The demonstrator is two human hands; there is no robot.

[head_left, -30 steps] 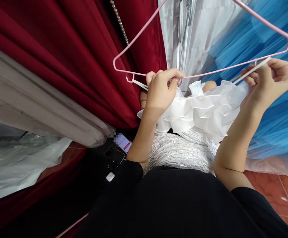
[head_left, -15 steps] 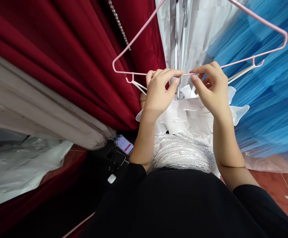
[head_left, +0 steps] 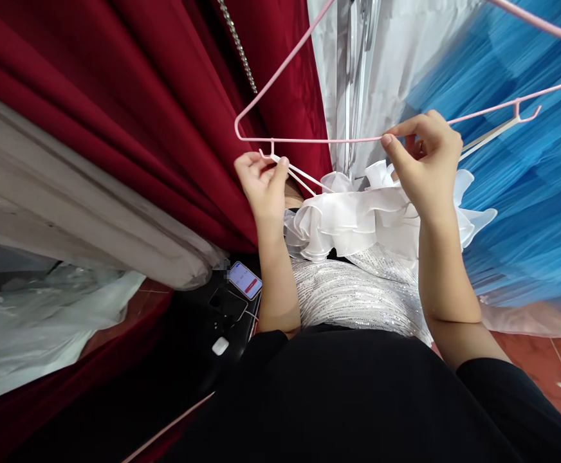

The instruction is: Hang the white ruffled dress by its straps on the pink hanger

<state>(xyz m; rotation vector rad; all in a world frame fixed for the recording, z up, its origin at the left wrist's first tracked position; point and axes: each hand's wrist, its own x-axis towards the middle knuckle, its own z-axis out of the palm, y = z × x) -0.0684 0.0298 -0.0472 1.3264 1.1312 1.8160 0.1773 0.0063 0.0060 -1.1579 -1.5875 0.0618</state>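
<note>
A pink wire hanger [head_left: 309, 139] hangs in front of me with a white ruffled, sequinned dress [head_left: 358, 222] below it. My left hand [head_left: 261, 183] pinches a thin white strap of the dress at the hanger's left notch. The hanger's bottom bar near its middle is pinched between thumb and fingers of my right hand [head_left: 425, 164]. Another white strap [head_left: 490, 135] runs to the hanger's right notch.
Dark red velvet garments [head_left: 140, 116] hang at the left, a blue tulle one [head_left: 526, 193] at the right, plastic-covered white fabric [head_left: 44, 315] low left. A phone [head_left: 244, 280] and a small white object [head_left: 220, 346] lie on a dark surface below. Red floor tiles [head_left: 551, 366] show at the right.
My right hand left the right strap and went to the middle of the hanger bar. My left hand slid from the bar's middle to the left notch and took the strap.
</note>
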